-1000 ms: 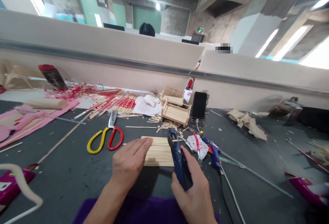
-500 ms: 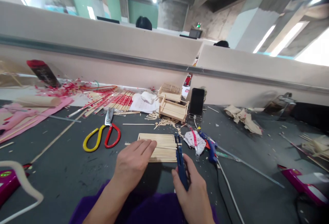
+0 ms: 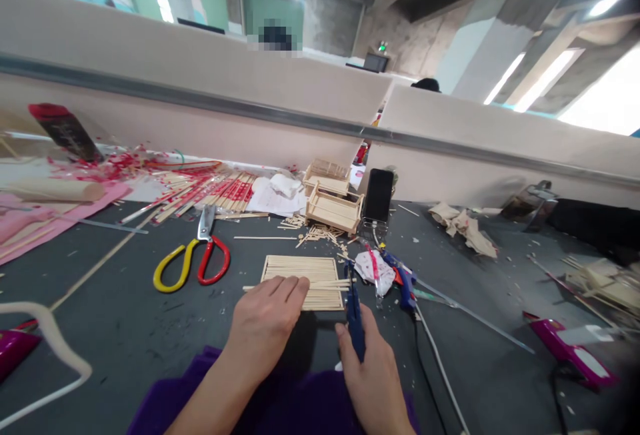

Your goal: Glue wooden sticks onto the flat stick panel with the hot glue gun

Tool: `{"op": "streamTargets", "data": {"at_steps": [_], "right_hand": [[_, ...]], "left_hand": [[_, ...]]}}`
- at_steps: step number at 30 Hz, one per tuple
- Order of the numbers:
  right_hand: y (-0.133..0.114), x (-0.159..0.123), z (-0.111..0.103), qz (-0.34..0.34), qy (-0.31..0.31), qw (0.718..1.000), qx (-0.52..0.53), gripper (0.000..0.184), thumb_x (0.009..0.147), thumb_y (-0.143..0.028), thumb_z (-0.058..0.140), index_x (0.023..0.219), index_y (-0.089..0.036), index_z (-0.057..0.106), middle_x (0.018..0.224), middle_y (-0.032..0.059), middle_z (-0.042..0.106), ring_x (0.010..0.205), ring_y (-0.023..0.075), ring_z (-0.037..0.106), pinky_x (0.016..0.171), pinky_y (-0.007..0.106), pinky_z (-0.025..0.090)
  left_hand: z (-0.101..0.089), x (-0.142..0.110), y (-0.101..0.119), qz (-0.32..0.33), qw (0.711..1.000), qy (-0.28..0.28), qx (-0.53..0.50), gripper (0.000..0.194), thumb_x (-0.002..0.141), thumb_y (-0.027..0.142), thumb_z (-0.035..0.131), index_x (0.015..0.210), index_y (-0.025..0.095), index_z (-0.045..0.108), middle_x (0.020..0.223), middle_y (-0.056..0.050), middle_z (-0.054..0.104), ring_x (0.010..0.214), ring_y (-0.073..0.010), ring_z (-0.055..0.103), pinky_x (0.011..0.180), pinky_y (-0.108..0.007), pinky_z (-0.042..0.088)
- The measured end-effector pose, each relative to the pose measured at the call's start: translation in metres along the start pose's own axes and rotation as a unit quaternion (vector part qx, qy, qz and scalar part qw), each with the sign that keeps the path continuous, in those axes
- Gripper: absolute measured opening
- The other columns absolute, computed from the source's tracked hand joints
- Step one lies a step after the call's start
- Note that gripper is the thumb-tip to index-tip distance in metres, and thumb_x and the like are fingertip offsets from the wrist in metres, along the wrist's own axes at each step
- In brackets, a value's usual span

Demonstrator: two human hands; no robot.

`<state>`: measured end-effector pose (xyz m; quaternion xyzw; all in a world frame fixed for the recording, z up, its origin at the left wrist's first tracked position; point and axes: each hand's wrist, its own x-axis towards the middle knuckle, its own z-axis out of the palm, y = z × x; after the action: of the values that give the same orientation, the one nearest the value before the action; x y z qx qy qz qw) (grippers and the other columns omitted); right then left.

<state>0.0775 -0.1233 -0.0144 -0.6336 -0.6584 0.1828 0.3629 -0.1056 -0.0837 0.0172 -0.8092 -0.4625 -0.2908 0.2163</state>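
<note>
A flat panel of thin wooden sticks [image 3: 300, 265] lies on the dark table in front of me. My left hand [image 3: 270, 315] is closed over a few loose sticks [image 3: 325, 284] that run across the panel, their ends sticking out on both sides. In my right hand [image 3: 375, 372] is a pair of blue-handled cutting pliers [image 3: 355, 322], held upright just past the panel's right edge. The jaws are at the right ends of the loose sticks; whether they touch them I cannot tell.
Scissors [image 3: 204, 248] with yellow and red handles lie left of the panel. Behind it stand small wooden furniture models [image 3: 334, 207] and a phone [image 3: 379, 195]. To the right are a blue glue gun [image 3: 407, 288] with its cable and a magenta tool [image 3: 570, 352].
The pliers have shifted slightly right relative to the panel, away from its right edge. My left hand stays on the sticks. The whole view has moved a little.
</note>
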Motion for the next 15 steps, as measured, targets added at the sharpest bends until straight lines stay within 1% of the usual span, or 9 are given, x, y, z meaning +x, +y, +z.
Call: {"op": "streamTargets", "data": {"at_steps": [5, 9, 12, 15], "right_hand": [[0.003, 0.002, 0.001, -0.034, -0.009, 0.999, 0.023, 0.033, 0.09, -0.033, 0.047, 0.119, -0.017, 0.053, 0.104, 0.0089, 0.071, 0.094, 0.0218, 0.068, 0.077, 0.027, 0.054], [0.006, 0.005, 0.004, -0.05, -0.016, 0.998, 0.036, 0.031, 0.091, -0.033, 0.047, 0.117, -0.018, 0.053, 0.103, 0.0084, 0.07, 0.091, 0.0206, 0.068, 0.077, 0.025, 0.053], [0.01, 0.007, 0.01, -0.063, 0.015, 0.997, 0.034, 0.025, 0.091, -0.033, 0.046, 0.107, -0.018, 0.056, 0.09, 0.0074, 0.071, 0.081, 0.0208, 0.07, 0.069, 0.025, 0.053], [0.016, 0.009, 0.015, -0.07, 0.038, 0.996, 0.046, 0.018, 0.091, -0.034, 0.047, 0.095, -0.019, 0.057, 0.077, 0.0047, 0.069, 0.069, 0.0193, 0.069, 0.062, 0.024, 0.051]], "left_hand": [[-0.001, 0.0, 0.0, -0.013, 1.0, -0.004, -0.005, 0.027, 0.087, 0.006, 0.04, 0.096, 0.013, 0.064, 0.082, -0.006, 0.072, 0.072, -0.0215, 0.064, 0.058, -0.032, 0.046], [-0.003, 0.0, -0.002, -0.017, 1.0, -0.006, -0.01, 0.026, 0.087, 0.006, 0.041, 0.096, 0.013, 0.064, 0.083, -0.006, 0.072, 0.073, -0.0217, 0.064, 0.06, -0.032, 0.047], [0.0, -0.002, -0.002, -0.021, 0.999, 0.001, -0.027, 0.025, 0.087, 0.006, 0.042, 0.097, 0.013, 0.064, 0.086, -0.006, 0.072, 0.076, -0.0211, 0.064, 0.063, -0.031, 0.047], [0.005, -0.003, -0.002, -0.032, 0.998, -0.009, -0.055, 0.022, 0.088, 0.008, 0.046, 0.1, 0.015, 0.064, 0.087, -0.004, 0.072, 0.078, -0.0199, 0.065, 0.066, -0.03, 0.047]]}}
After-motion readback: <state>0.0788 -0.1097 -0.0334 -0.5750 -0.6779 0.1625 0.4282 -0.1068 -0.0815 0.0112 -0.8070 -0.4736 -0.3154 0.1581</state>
